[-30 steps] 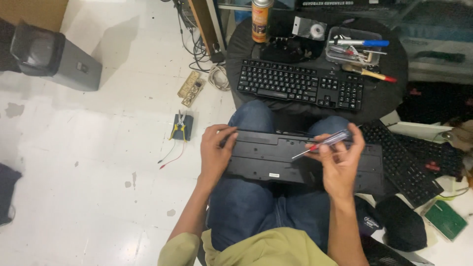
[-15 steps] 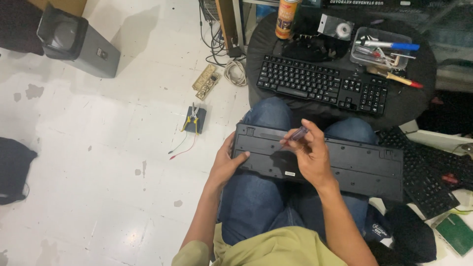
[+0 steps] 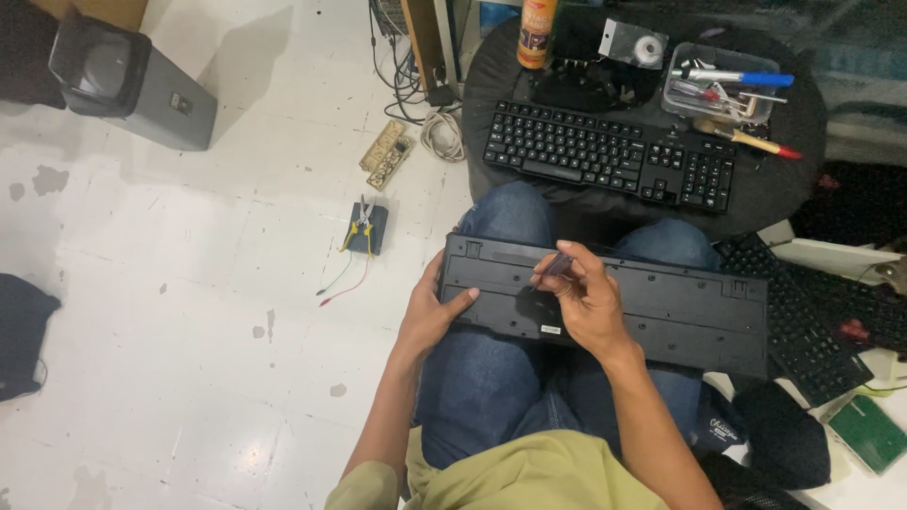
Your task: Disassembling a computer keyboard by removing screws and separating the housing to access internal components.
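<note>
A black keyboard (image 3: 680, 307) lies upside down across my lap, its flat underside facing up. My left hand (image 3: 433, 316) grips its left end, thumb on top. My right hand (image 3: 584, 297) is closed around a small screwdriver (image 3: 557, 265) with its tip pressed down onto the keyboard's back, left of the middle. Most of the tool is hidden by my fingers.
A second black keyboard (image 3: 609, 156) lies keys up on a round dark table (image 3: 803, 179), with a clear tool tray (image 3: 723, 90), an orange spray can (image 3: 536, 33) and a red-tipped tool. Another keyboard (image 3: 822, 316) lies at right. A multimeter (image 3: 367, 227), circuit board (image 3: 385, 154), cables and a grey box (image 3: 132, 85) sit on the white floor.
My right hand has moved left along the keyboard's back and turned the screwdriver from lying flat to tip-down. The view has shifted, so the keyboard sits further right.
</note>
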